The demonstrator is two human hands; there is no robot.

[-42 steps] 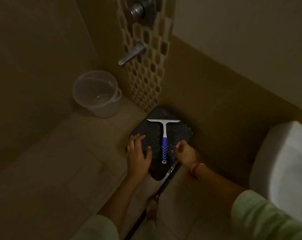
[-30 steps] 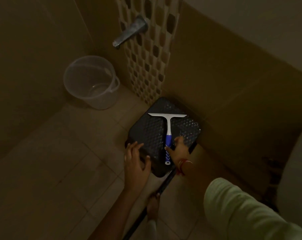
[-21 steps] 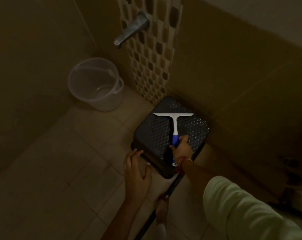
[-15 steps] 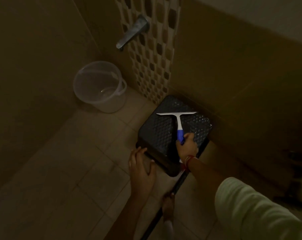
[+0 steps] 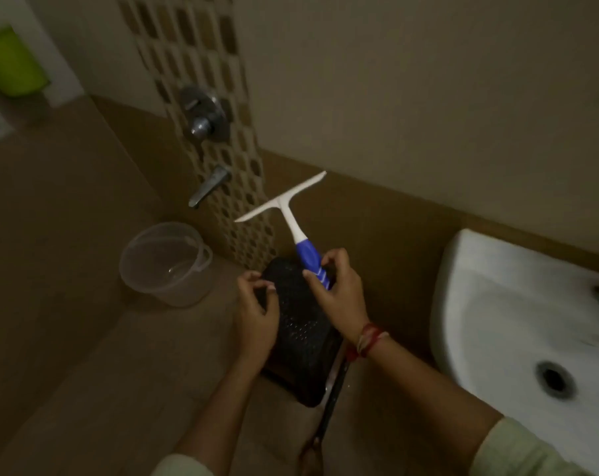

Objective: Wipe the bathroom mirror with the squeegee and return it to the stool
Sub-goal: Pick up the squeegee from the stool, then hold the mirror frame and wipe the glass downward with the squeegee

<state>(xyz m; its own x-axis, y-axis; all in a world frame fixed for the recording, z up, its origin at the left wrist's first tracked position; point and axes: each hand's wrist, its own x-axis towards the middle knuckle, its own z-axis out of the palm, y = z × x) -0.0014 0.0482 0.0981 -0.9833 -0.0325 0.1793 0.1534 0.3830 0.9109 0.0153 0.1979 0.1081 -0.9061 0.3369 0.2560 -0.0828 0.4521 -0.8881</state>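
Note:
The squeegee point(image 5: 291, 219) has a white T-shaped blade and a blue handle. My right hand point(image 5: 339, 293) grips the blue handle and holds the squeegee in the air above the stool, blade pointing up and away toward the wall. The black perforated stool point(image 5: 305, 338) stands on the floor below my hands. My left hand point(image 5: 256, 310) hovers over the stool's left edge with loosely curled fingers and holds nothing. No mirror is in view.
A clear plastic bucket point(image 5: 165, 264) stands on the floor to the left of the stool. A tap spout point(image 5: 208, 187) and a round valve point(image 5: 203, 113) stick out of the mosaic tile strip. A white washbasin point(image 5: 531, 324) is at the right. A dark rod point(image 5: 330, 403) lies by the stool.
My right hand closed on the squeegee's handle and lifted it off the stool. My left hand came away from the stool's edge. The view rose and the washbasin came into sight.

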